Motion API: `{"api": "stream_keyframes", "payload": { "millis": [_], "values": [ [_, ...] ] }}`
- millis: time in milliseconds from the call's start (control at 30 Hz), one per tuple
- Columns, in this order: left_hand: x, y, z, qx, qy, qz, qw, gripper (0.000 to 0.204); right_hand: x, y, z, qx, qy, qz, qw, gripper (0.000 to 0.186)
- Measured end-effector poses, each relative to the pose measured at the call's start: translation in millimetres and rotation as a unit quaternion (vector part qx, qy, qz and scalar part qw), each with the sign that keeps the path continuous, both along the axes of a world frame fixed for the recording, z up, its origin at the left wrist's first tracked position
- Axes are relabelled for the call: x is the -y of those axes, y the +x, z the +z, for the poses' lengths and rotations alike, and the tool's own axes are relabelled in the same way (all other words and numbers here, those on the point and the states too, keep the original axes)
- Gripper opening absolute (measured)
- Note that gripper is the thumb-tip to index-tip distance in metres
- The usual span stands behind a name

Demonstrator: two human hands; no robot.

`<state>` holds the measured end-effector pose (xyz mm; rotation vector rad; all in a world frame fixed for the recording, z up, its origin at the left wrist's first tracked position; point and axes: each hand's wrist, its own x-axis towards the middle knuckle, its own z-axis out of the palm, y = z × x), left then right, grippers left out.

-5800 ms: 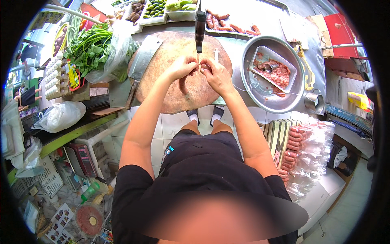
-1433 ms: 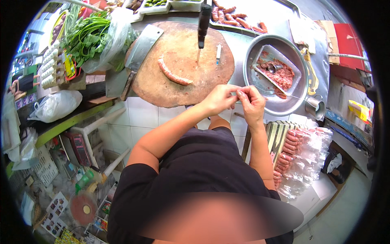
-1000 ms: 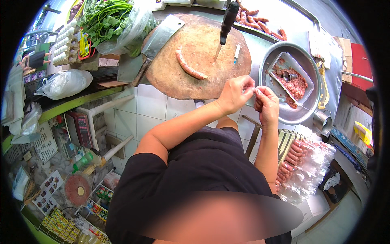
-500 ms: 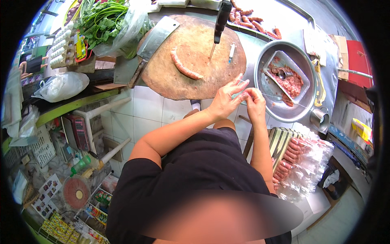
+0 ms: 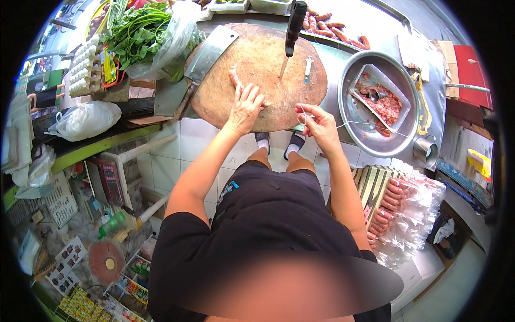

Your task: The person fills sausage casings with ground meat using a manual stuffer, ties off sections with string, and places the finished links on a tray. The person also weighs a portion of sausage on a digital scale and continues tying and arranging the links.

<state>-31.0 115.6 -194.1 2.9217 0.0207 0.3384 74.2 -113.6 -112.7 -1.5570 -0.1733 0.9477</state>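
On the round wooden chopping board [image 5: 263,48] lies a raw sausage [image 5: 234,76]. My left hand [image 5: 247,109] rests over its middle and near end with the fingers around it, so only the far tip and a bit at the right show. At the board's near right edge, my right hand [image 5: 320,129] pinches a thin white string [image 5: 344,124], which loops at the fingertips and trails right toward the metal basin. A cleaver [image 5: 214,51] lies on the board's left side. A knife [image 5: 294,32] stands point down, with a syringe [image 5: 308,70] beside it.
The metal basin [image 5: 352,121] at the right holds a tray of minced meat [image 5: 390,104] and a spoon. Behind lie sausages on a metal tray [image 5: 338,33]. Bagged sausages [image 5: 383,214] sit near my right arm. Leafy greens [image 5: 134,37] and egg trays [image 5: 86,67] stand left.
My left hand has left the right hand, moved left and come down on the sausage. The right hand has moved slightly left and down, still holding the string.
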Motion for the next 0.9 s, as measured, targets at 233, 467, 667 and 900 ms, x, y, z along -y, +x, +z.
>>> {"api": "stream_keyframes", "payload": {
  "millis": [233,467,667,900],
  "values": [
    [-6.0,3.1,23.3,0.071,-0.277,-0.047,0.957,0.02,-35.2,-8.4,16.5,0.293,0.004,0.057,0.954,0.032],
    [16.7,-12.6,54.5,-0.043,-0.59,0.025,0.806,0.026,-64.9,-4.8,16.1,0.269,0.04,0.045,0.961,0.023],
    [17.0,-12.0,58.9,-0.034,-0.667,0.008,0.744,0.034,-72.3,-11.1,10.9,0.263,0.025,0.039,0.964,0.007],
    [3.7,10.0,66.3,-0.091,-0.788,0.028,0.608,0.031,-76.1,-15.0,25.8,0.393,0.014,0.063,0.917,0.006]
  ]
}}
